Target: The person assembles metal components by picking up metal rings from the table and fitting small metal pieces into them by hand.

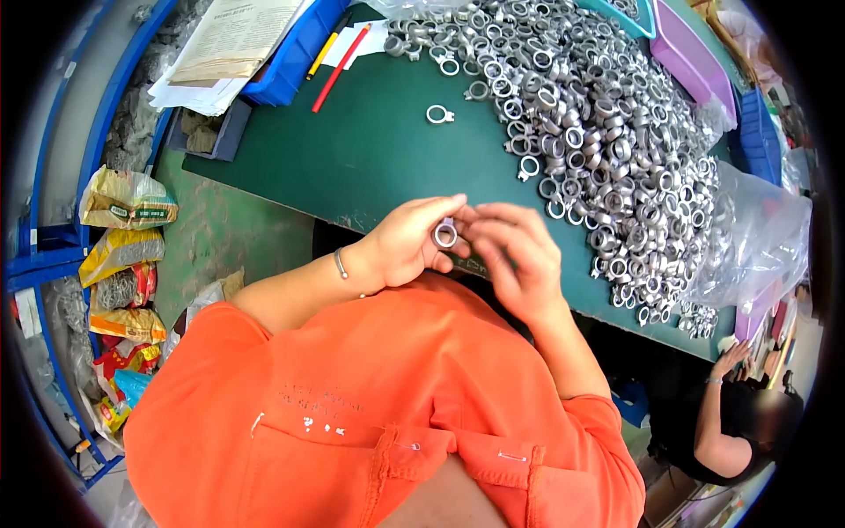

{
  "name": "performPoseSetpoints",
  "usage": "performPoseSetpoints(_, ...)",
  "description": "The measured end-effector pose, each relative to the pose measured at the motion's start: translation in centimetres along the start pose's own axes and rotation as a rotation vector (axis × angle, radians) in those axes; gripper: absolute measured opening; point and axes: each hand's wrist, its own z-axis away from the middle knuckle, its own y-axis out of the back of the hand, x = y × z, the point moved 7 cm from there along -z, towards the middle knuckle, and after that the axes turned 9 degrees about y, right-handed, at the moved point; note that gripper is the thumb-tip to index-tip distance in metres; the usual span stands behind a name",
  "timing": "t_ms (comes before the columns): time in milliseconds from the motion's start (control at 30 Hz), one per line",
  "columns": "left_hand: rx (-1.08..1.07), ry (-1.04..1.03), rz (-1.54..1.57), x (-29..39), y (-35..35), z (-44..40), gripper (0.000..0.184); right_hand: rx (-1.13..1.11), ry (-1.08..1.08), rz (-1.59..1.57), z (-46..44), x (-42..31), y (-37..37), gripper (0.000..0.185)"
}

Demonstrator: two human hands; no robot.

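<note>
A small grey metal ring (pixel 445 232) with a lug on its edge is held between the thumb and fingers of my left hand (pixel 400 242), just in front of the table edge. My right hand (pixel 524 260) is close beside the ring, its fingers loosely bent and apart, slightly blurred, with nothing visible in them. Across the green table (pixel 352 150) lies a large heap of similar metal rings (pixel 581 123). One loose ring (pixel 438 114) lies apart from the heap.
A red pen (pixel 341 69) and a yellow-black pen (pixel 328 48) lie near a blue bin (pixel 295 57) and papers (pixel 229 40). Right of the heap are clear plastic bags (pixel 753 233) and a purple bin (pixel 695 57). Another person (pixel 726 427) sits lower right. Bags fill shelves on the left.
</note>
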Motion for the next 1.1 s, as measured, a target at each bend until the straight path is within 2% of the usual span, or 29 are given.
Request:
performPoseSetpoints(33,0.163,0.037,-0.119,0.0,0.1,0.3,0.025,0.045,0.058,0.175,0.0,1.4,0.4,0.015)
performPoseSetpoints(67,0.207,0.041,-0.162,0.1,-0.2,0.5,0.02,0.025,-0.012,0.423,-0.2,2.9,0.7,0.012)
performPoseSetpoints(133,0.207,0.03,-0.207,0.1,-0.6,0.6,0.014,-0.194,-0.24,0.842,-0.8,5.5,0.7,0.01)
performPoseSetpoints(267,0.194,-0.019,-0.265,0.7,-0.8,0.9,0.011,-0.329,-0.254,0.88,-0.3,6.6,0.5,0.01)
performPoseSetpoints(333,0.22,-0.125,-0.451,1.7,-0.8,1.1,0.01,-0.126,-0.091,0.615,-0.7,4.5,1.0,0.011)
performPoseSetpoints(367,0.221,-0.128,-0.451,1.9,-1.0,1.0,0.01,-0.062,-0.189,0.331,0.1,5.3,0.8,0.011)
performPoseSetpoints(400,0.238,-0.147,-0.476,2.2,-1.4,1.1,0.011,-0.054,-0.374,0.11,0.9,5.9,0.3,0.006)
performPoseSetpoints(467,0.262,-0.16,-0.501,2.2,-1.4,0.8,0.012,0.026,-0.868,-0.498,3.1,6.3,-1.9,0.009)
performPoseSetpoints(500,0.249,-0.186,-0.504,2.1,-1.3,0.5,0.013,0.0,-0.851,-0.643,3.3,5.7,-2.7,0.015)
performPoseSetpoints(600,0.215,-0.201,-0.498,2.4,-1.2,0.5,0.018,0.126,-0.704,-0.77,3.1,4.4,-2.9,0.013)
performPoseSetpoints(733,0.168,-0.158,-0.422,1.9,-1.1,0.3,0.019,0.112,-0.728,-0.645,3.6,4.6,-2.3,0.013)
performPoseSetpoints(800,0.148,-0.147,-0.389,2.0,-1.4,0.4,0.02,0.054,-0.539,-0.43,2.8,4.1,-1.7,0.013)
performPoseSetpoints(833,0.159,-0.152,-0.38,2.1,-1.4,0.5,0.018,0.052,-0.541,-0.432,2.8,4.2,-1.7,0.013)
performPoseSetpoints(900,0.172,-0.156,-0.368,2.2,-1.5,0.8,0.016,0.003,-0.29,-0.179,1.8,3.0,-1.2,0.014)
performPoseSetpoints(933,0.223,-0.16,-0.476,2.5,-1.5,1.1,0.013,-0.021,-0.162,-0.053,1.5,2.3,-1.1,0.014)
performPoseSetpoints(1000,0.274,-0.163,-0.582,2.4,-1.3,1.2,0.01,0.183,-0.432,-0.458,3.1,3.7,-1.8,0.018)
performPoseSetpoints(1067,0.264,-0.366,-0.713,3.1,-1.8,1.5,0.007,0.251,-0.62,-0.646,3.7,4.6,-2.0,0.016)
performPoseSetpoints(1100,0.263,-0.364,-0.711,3.0,-1.8,1.5,0.007,0.264,-0.656,-0.647,3.6,4.8,-1.9,0.016)
